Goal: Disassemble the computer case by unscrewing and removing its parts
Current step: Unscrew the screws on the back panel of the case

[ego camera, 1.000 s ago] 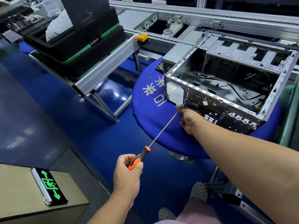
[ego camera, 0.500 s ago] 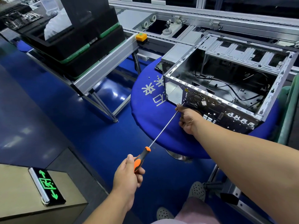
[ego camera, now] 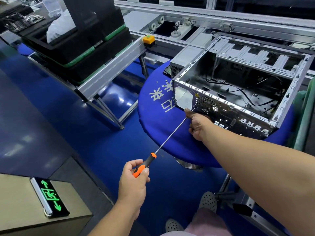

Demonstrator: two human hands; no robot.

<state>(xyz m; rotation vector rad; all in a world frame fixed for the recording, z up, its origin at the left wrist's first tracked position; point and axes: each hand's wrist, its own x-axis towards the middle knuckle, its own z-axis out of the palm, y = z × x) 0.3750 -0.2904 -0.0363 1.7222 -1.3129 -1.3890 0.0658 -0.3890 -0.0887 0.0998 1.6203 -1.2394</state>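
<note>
- Left hand [ego camera: 133, 183]: fingers and thumb wrapped round the orange-and-black handle of the screwdriver [ego camera: 170, 133], low in the view over the blue floor [ego camera: 85, 137].
- Screwdriver: the long thin shaft runs up and to the right from the handle; its tip meets the rear panel of the case [ego camera: 238, 92] just beside the fan grille [ego camera: 207, 104] (the screw itself is too small to make out).
- Right hand [ego camera: 198, 124]: held against the lower rear edge of the case, next to the shaft near its tip; thumb extended upward, remaining fingers curled. Whether they pinch the shaft or only steady it cannot be determined.
- Case: bare metal, side open and facing up, black cables [ego camera: 247, 92] loose inside. It lies on a round blue table [ego camera: 156, 120] printed with white characters.
- Two small screws [ego camera: 157, 81] lie on the table left of the case.
- A grey box [ego camera: 185, 58] sits against the far corner of the case.
- Beyond: conveyor [ego camera: 221, 19], yellow button [ego camera: 148, 38], black trays [ego camera: 81, 40].
</note>
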